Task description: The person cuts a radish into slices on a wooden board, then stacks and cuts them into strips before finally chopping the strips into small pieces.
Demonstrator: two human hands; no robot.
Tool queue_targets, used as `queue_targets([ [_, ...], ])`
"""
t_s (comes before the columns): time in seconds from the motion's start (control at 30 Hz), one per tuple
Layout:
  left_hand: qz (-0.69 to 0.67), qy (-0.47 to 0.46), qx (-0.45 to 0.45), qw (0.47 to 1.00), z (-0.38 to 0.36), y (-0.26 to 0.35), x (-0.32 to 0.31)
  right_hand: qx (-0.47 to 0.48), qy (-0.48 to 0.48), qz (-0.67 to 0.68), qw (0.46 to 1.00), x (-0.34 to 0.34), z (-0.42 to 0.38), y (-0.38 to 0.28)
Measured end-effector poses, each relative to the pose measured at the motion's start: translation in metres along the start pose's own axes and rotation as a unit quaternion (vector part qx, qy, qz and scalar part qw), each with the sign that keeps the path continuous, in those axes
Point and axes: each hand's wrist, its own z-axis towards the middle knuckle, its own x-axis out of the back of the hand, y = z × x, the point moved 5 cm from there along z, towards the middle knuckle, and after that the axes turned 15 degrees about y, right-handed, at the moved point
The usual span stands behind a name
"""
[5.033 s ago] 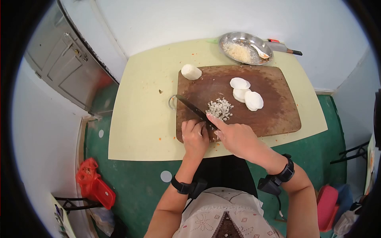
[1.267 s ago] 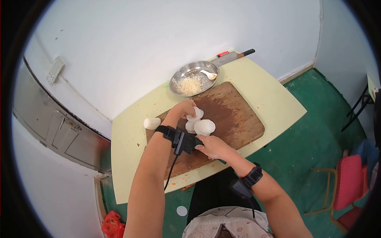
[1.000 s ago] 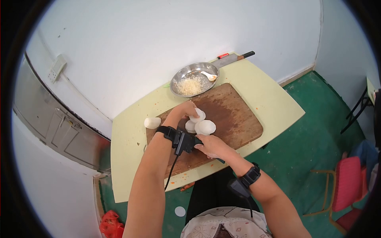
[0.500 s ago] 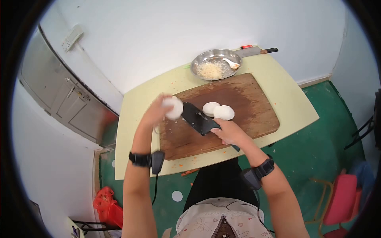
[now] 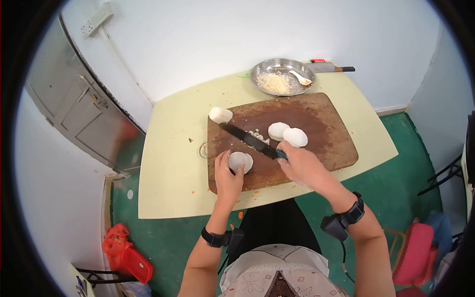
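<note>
A black-bladed cleaver (image 5: 250, 140) is in my right hand (image 5: 304, 166), its fingers wrapped round the handle. The blade stands nearly edge-down over the wooden chopping board (image 5: 311, 114) and points to the upper left, beside small chopped white bits (image 5: 258, 136). My left hand (image 5: 228, 173) grips overlapping round white radish slices (image 5: 239, 162) on the board's near left part, thumb and fingers at their edge. A thick white radish piece (image 5: 220, 115) rests at the far left corner, by the cleaver's tip. Two more radish slices (image 5: 295, 137) lie overlapping right of the blade.
Behind the board, a steel dish (image 5: 283, 60) holds pale chopped bits and a white spoon (image 5: 300, 77). Another cleaver (image 5: 321, 67) lies to its right. Orange scraps dot the pale table (image 5: 170, 163). A red stool (image 5: 415, 252) stands on the floor at right.
My left hand has left the thick radish piece at the far left corner and come down to the slices. The cleaver has turned from its flat side toward its edge.
</note>
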Motion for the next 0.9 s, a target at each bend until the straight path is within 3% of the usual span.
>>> queue_targets([
  [0.13,0.056,-0.004,-0.024,0.998,-0.01,0.012,0.004,0.094,0.039,-0.047,0.994,-0.014,-0.013,-0.01],
  [0.37,0.069,-0.039,-0.004,0.997,-0.009,0.018,-0.001,0.092,0.016,-0.085,0.992,-0.02,-0.008,-0.017],
  [0.67,0.044,-0.005,-0.102,0.994,-0.017,0.013,-0.004,0.099,0.003,-0.067,0.993,-0.019,-0.006,-0.016],
  [0.9,0.06,0.02,-0.127,0.99,-0.016,0.024,-0.004,0.108,-0.014,-0.08,0.991,-0.02,-0.008,-0.022],
])
